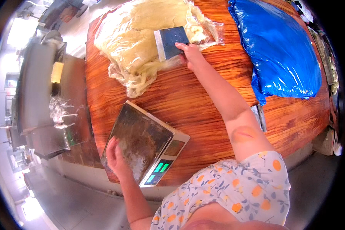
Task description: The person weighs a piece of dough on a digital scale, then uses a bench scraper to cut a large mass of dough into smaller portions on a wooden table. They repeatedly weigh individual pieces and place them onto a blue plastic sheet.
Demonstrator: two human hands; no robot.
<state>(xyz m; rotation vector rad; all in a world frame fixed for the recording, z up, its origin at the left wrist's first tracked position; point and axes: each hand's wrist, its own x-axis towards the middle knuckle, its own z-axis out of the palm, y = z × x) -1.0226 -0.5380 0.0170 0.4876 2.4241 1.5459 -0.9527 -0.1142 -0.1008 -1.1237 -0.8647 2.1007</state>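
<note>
My right hand (191, 55) reaches up the wooden table (203, 107) and grips a dark flat scraper (168, 45) with a pale metal edge, held at the front of a large pale dough mass (136, 46) in clear plastic. My left hand (119, 161) is over the left side of the dark, stained platform of a scale (143, 130), fingers loosely extended; whether they touch it I cannot tell. The scale sits at a slant near the table's front edge, its green display lit.
A bulging blue plastic-covered bundle (280, 50) lies on the table's right, with a small metal object (258, 117) just below it, partly behind my arm. Left of the table stands a metal appliance (40, 99). A tiled floor (99, 199) shows below.
</note>
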